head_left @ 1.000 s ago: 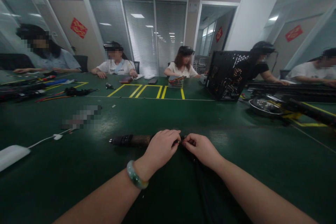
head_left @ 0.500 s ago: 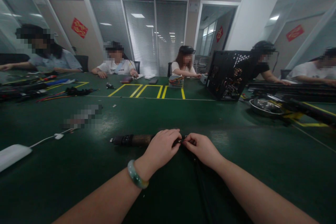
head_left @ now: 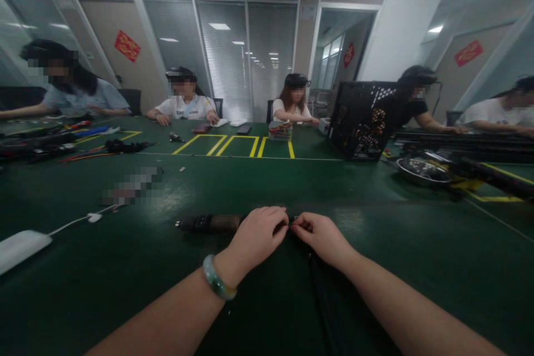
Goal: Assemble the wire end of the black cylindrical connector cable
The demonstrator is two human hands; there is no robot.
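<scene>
A dark, cylindrical electric screwdriver (head_left: pixel 217 223) lies on the table with its metal tip pointing left. My left hand (head_left: pixel 262 236) is closed over its right-hand end, and a bangle circles that wrist. My right hand (head_left: pixel 319 236) is close beside the left, thumb and fingers pinched together near the tool's end. What the pinch holds is too small and dark to make out. Below the right hand a dark, cord-like strip (head_left: pixel 319 289) runs toward me across the green table (head_left: pixel 175 295).
A white box (head_left: pixel 23 250) with a thin cable lies at left. Bundled wires (head_left: pixel 120 146) sit at far left. A black computer case (head_left: pixel 359 122) stands at back right beside a metal bowl (head_left: pixel 423 172). Several people sit across the table.
Both hands stay in almost the same place at the tool's right end. The small gap between their fingertips has narrowed slightly.
</scene>
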